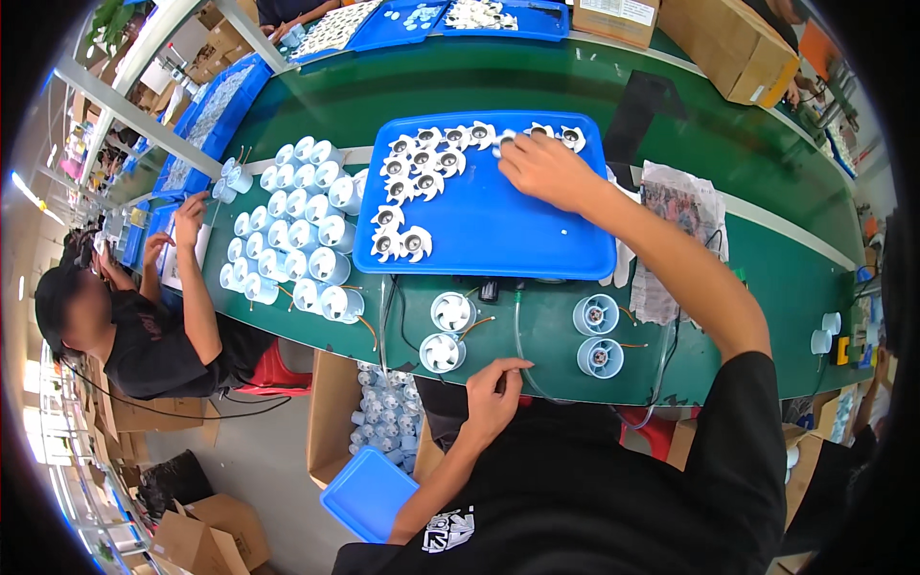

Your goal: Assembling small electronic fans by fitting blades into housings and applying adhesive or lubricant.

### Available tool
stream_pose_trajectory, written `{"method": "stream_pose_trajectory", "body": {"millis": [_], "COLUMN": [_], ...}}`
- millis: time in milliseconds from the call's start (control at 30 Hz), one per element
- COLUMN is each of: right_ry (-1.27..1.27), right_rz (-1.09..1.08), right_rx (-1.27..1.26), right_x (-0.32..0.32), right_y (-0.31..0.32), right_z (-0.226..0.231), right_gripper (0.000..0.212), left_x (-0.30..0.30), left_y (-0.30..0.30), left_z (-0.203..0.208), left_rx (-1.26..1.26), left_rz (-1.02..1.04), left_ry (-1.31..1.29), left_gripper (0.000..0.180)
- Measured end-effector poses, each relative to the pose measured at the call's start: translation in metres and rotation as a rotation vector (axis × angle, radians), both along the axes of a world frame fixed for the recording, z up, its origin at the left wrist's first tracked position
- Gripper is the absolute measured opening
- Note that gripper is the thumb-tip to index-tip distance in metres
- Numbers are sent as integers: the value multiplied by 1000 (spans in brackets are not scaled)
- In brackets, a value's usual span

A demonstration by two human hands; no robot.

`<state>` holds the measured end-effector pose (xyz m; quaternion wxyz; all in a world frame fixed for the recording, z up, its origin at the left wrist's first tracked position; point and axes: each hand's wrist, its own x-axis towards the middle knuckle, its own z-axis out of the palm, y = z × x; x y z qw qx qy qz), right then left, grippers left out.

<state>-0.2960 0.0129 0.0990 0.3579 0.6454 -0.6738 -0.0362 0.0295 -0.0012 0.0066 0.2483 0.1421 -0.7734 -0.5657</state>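
Observation:
My right hand (544, 172) reaches over the far part of a blue tray (489, 225), its fingertips closed on a white fan impeller (506, 140). More white impellers (424, 160) with dark round hubs sit in the tray, mostly at its left and far side. My left hand (493, 397) is at the table's near edge with its fingers curled together; whatever they may hold is hidden. Just beyond it to the left stand two light-blue round housings (443, 355) with white impellers inside. To the right are two similar housings (600, 357) with no impeller in them.
Rows of light-blue housings (302, 235) with wires stand left of the tray. A crumpled printed paper (678, 240) lies at right. Dark cables and a clear tube (518, 326) run over the near edge. Below is a carton (333, 407) of housings. A co-worker (144, 335) sits at left.

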Motion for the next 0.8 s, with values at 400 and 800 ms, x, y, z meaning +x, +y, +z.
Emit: {"method": "stream_pose_trajectory", "body": {"millis": [400,800], "right_ry": [-291,-2256], "right_rz": [171,-575], "right_rx": [-321,-1058], "right_x": [87,238], "right_y": [123,204], "right_z": [19,-27], "right_gripper": [16,13], "left_x": [-24,-44], "left_y": [23,48], "left_z": [46,27], "left_rx": [-374,-358], "left_rz": [-220,-360], "left_ry": [-31,-157], "left_gripper": [58,68]}}
